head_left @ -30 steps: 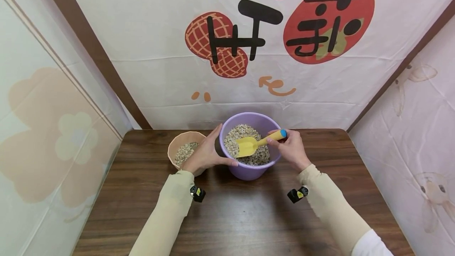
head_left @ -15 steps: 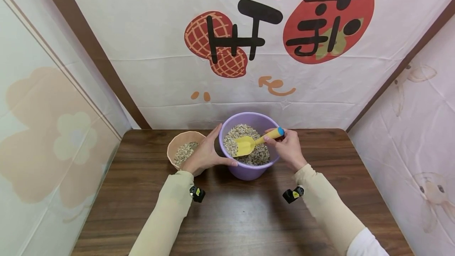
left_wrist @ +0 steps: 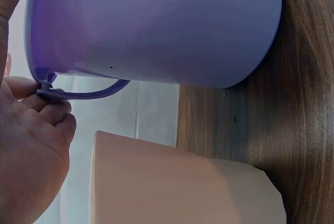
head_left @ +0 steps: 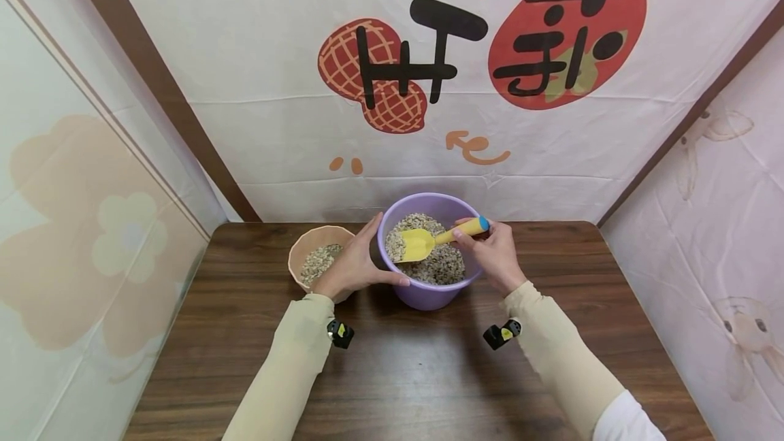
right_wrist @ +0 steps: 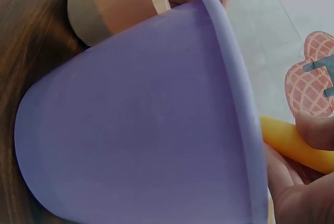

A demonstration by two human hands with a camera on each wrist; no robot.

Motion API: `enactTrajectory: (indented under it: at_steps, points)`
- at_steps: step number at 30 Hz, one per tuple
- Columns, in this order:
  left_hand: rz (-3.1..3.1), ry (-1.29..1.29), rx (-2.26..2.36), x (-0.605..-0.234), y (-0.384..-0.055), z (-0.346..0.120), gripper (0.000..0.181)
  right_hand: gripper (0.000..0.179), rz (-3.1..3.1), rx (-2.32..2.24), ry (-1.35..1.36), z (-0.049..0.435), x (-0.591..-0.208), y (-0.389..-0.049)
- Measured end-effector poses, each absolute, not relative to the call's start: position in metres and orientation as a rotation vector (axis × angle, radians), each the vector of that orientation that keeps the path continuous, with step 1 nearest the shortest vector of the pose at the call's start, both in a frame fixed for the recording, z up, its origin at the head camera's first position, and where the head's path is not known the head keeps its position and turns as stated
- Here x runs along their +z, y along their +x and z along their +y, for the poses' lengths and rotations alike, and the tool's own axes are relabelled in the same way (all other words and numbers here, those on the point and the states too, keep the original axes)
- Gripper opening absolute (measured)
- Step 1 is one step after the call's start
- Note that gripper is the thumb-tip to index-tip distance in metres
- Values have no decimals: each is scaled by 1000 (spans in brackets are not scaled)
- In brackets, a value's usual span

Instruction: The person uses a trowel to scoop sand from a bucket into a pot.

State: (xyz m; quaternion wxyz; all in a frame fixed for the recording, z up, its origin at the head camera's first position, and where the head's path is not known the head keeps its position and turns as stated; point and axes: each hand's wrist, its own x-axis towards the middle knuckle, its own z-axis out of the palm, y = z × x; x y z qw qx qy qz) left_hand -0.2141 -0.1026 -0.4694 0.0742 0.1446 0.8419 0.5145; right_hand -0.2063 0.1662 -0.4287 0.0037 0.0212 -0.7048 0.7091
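A purple bucket [head_left: 429,298] with speckled grain-like flakes [head_left: 444,265] inside stands on the table, in the middle of the head view. My left hand [head_left: 355,264] grips its left rim, thumb at the front; in the left wrist view the fingers lie by the bucket's purple handle [left_wrist: 94,94]. With my right hand [head_left: 497,256] I hold a yellow scoop [head_left: 418,245] by its blue-tipped handle, over the bucket's right rim. The scoop's blade lies at the flakes, and some flakes sit at its left end. The right wrist view shows only the yellow scoop handle [right_wrist: 289,139] beyond the rim.
Left of the bucket stands a peach-coloured tub [head_left: 297,260] with similar flakes, partly hidden by my left hand. Both containers are near the back edge of the brown wooden table [head_left: 422,373]. Behind it hangs a white printed cloth [head_left: 269,141], with more cloth at both sides.
My right hand has shifted slightly left with the scoop, whose blade has moved left and a little up within the bucket. The left hand and both containers stay where they were.
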Motion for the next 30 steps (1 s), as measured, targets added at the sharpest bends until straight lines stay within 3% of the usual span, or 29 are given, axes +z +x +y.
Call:
enactTrajectory:
  at_steps: [12, 30]
  points:
    - [2526, 435, 1536, -467, -213, -103, 149, 38, -2061, 2454, -31, 177, -429, -205]
    - [2527, 431, 1518, -467, -212, -104, 149, 40, -1753, 2647, -32, 196, -426, -200]
